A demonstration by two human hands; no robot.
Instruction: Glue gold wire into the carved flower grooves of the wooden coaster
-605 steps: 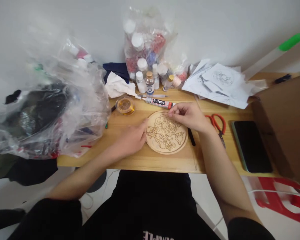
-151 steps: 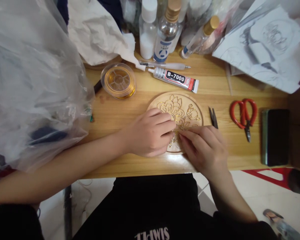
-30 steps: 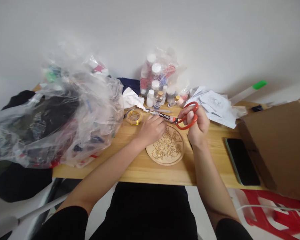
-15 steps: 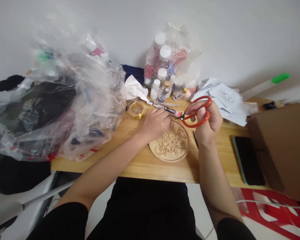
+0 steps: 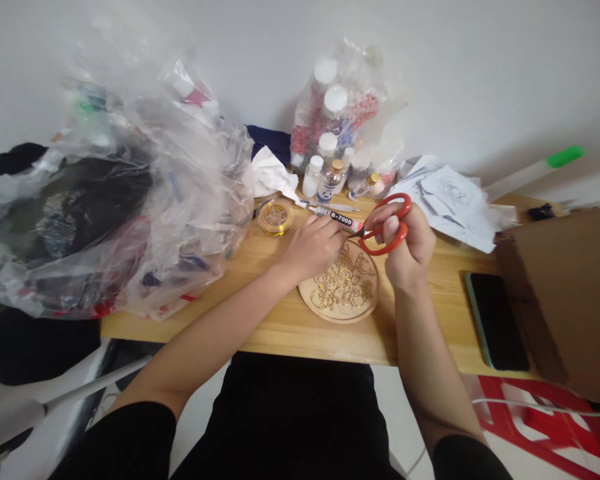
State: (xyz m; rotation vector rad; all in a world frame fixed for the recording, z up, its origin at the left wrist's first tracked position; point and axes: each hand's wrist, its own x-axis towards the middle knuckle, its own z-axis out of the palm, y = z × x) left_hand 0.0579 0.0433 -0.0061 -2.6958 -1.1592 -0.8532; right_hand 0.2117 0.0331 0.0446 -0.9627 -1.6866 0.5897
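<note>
A pair of scissors with orange-red handles (image 5: 401,235) is gripped in my right hand (image 5: 411,247), its dark blades pointing left toward the fingers of my left hand (image 5: 316,248). That left hand is closed over the upper left edge of a round wooden plaque (image 5: 337,313); whatever its fingertips pinch is hidden. Gold wire curls into a pattern across the plaque's face. Just beyond the left fingers lies a B-7000 glue tube (image 5: 341,219). A spool of gold wire (image 5: 275,219) rests on the table left of it.
Clear plastic bags (image 5: 190,180) crowd the left side. Behind are small bottles (image 5: 329,181), a bag of jars (image 5: 335,100) and crumpled tissue (image 5: 273,172). Paper drawings (image 5: 453,200) lie at the right, with a phone (image 5: 496,320) and a cardboard box (image 5: 570,293) nearer the edge.
My right hand has moved the scissors slightly left, nearer my left fingers. The left hand stays almost where it was over the plaque's edge.
</note>
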